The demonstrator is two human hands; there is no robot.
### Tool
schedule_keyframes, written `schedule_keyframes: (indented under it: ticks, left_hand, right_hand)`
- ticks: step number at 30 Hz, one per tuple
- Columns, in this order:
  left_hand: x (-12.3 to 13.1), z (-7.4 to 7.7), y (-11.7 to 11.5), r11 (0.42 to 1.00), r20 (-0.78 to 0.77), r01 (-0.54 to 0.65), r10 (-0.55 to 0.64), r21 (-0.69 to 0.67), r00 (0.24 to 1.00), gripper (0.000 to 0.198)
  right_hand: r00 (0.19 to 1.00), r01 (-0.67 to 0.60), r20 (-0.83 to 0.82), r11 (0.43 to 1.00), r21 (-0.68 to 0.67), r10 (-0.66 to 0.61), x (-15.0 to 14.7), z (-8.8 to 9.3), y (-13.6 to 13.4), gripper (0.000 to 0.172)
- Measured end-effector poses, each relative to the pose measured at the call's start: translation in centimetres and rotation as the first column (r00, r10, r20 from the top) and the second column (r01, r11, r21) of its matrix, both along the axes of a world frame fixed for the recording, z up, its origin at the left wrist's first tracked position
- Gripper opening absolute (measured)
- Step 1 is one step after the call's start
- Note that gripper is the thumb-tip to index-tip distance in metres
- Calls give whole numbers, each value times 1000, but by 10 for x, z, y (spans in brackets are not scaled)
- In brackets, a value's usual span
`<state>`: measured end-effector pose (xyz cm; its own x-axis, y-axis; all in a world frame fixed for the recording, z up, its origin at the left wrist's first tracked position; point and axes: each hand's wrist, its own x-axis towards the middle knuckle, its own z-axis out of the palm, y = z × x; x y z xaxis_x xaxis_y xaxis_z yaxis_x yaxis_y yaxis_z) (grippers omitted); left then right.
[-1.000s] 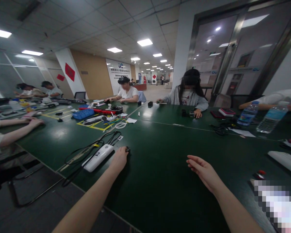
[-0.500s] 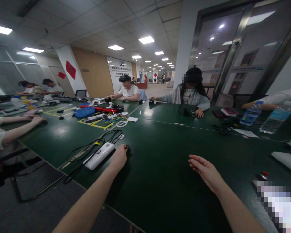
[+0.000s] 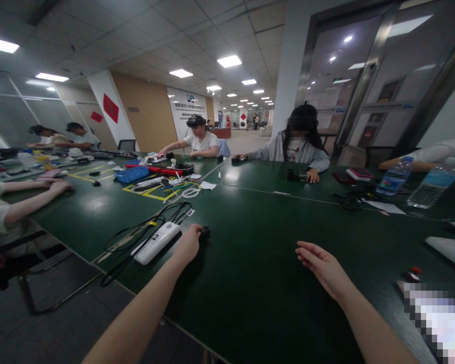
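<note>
My left hand rests low over the green table, its fingertips closed on a small black object. Part of that object sticks out to the right of the fingers; its exact kind is too small to make out. Just left of this hand lies a white power bank marked with a 2, black cables looped around it. On the right side, my right hand is held with its palm turned inward and fingers loosely stretched, thumb side up. Nothing shows in it.
Across the table sit a person in a white shirt and a person in a striped shirt. Water bottles, a white device and a blurred screen are at right. A blue basket stands further left.
More of the small black object now shows beyond my left fingertips. My right hand has stayed nearly still. Across the table, the white-shirted person's arm has shifted left.
</note>
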<state>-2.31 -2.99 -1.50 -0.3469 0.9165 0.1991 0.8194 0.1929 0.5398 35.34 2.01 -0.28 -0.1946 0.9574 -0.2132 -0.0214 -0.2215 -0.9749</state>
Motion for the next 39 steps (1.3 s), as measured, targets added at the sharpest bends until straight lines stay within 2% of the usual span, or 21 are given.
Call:
schedule_keyframes:
  ticks: [9,15,21,29,39]
  left_hand:
    - [4,0,1,993,-90,99,-93,69,992,35]
    - [5,5,-5,973,-106,231,-227,21,968,32]
    - [3,2,-3,985,-149,160,-149,66,978,32]
    - [6,4,-2,985,-260,173,-163,17,952,34]
    - [9,9,-7,979,-284,203,-197,-9,938,33]
  right_hand:
    - [1000,-3,-14,1000,15,4,1,-6,3,36]
    - [1000,-4,-27,1000,13,4,1,-8,4,34]
    - [1000,1,-23,1000,-8,-1,0,-4,2,34]
    - [1000,6,-20,1000,3,-6,0,-3,1,34]
    - [999,1,-41,1000,13,-1,-3,2,-4,30]
